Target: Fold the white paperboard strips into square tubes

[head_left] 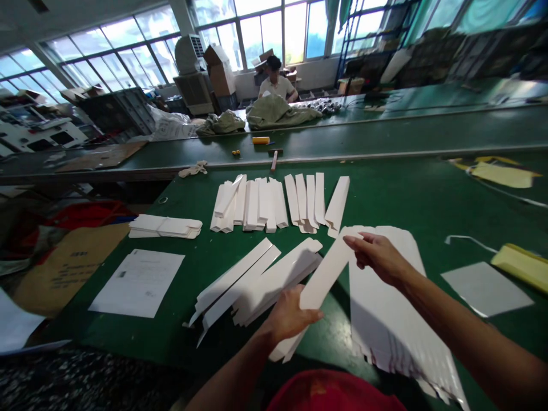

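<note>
A long white carton (326, 268) slants between my hands above the green table. My left hand (291, 314) is wrapped round its lower part, the thumb lying across the front. At the upper end, the fingers of my right hand (377, 254) pinch the carton's edge. Beneath my right forearm lies a fanned stack of flat white cartons (385, 308). To the left of my left hand rest more flat cartons (274, 279). Farther back, several folded white cartons (257, 202) lie side by side, some with open ends toward me.
A printed sheet (139, 282) and a banded bundle of cartons (165, 226) lie at left. On the right are a yellow packet (522, 265) and a pale sheet (487, 288). A hammer (274, 160) lies behind the cartons. A person (277, 85) sits across the far bench.
</note>
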`<state>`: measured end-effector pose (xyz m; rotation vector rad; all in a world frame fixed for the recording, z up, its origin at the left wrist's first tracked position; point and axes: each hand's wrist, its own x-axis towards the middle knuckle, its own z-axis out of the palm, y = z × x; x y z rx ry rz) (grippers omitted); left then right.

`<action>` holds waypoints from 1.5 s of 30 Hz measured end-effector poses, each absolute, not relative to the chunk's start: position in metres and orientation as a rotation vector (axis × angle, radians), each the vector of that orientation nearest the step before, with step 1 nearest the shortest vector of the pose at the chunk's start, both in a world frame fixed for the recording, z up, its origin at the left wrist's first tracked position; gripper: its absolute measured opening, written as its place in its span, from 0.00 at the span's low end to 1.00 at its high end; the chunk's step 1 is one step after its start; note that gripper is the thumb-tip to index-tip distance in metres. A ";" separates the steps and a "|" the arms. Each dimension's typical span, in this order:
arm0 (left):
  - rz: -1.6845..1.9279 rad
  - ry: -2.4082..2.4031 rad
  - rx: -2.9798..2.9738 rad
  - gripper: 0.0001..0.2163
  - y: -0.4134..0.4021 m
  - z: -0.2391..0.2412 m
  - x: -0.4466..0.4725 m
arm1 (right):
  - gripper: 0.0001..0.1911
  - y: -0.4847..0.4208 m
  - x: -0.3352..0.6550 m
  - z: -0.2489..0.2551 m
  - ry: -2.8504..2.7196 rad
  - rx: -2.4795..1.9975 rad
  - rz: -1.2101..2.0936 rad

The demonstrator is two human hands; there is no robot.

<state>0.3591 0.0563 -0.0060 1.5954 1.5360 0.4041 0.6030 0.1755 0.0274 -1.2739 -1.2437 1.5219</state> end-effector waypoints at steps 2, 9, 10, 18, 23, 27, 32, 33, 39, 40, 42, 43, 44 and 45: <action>0.312 1.600 1.692 0.18 0.054 -0.023 0.356 | 0.25 0.178 0.600 0.003 -1.217 -1.345 1.608; 0.153 2.126 1.763 0.19 0.060 -0.069 0.322 | 0.24 0.176 0.584 -0.081 -1.109 -1.604 1.741; 0.123 2.161 1.779 0.21 0.062 -0.075 0.316 | 0.24 0.174 0.581 -0.089 -1.104 -1.626 1.741; -0.065 2.167 1.910 0.33 0.075 -0.113 0.288 | 0.27 0.164 0.562 -0.105 -1.303 -1.749 1.722; -0.056 2.205 1.960 0.39 0.081 -0.111 0.297 | 0.30 0.151 0.546 -0.104 -1.555 -1.883 1.626; -0.012 2.245 1.967 0.42 0.081 -0.094 0.300 | 0.27 0.148 0.540 -0.091 -1.815 -1.969 1.332; 0.087 2.239 2.060 0.42 0.073 -0.053 0.299 | 0.24 0.147 0.544 -0.048 -2.001 -1.898 0.753; 0.121 2.217 2.120 0.42 0.071 -0.043 0.300 | 0.27 0.145 0.544 -0.038 -2.074 -1.811 0.652; 0.334 1.773 2.557 0.46 0.076 0.001 0.328 | 0.59 0.128 0.522 -0.013 -2.626 -0.948 -0.067; 0.348 1.717 2.590 0.46 0.078 0.007 0.334 | 0.58 0.127 0.519 -0.015 -2.654 -0.930 -0.075; 0.389 1.701 2.658 0.45 0.077 0.020 0.344 | 0.52 0.128 0.517 -0.021 -2.660 -0.962 -0.047; 0.442 1.710 2.709 0.42 0.074 0.026 0.348 | 0.48 0.129 0.518 -0.025 -2.631 -0.986 -0.019; 0.540 1.698 2.767 0.39 0.070 0.032 0.352 | 0.45 0.132 0.520 -0.028 -2.573 -1.013 0.019; 0.686 1.647 2.815 0.33 0.065 0.036 0.355 | 0.43 0.135 0.523 -0.029 -2.491 -1.044 0.069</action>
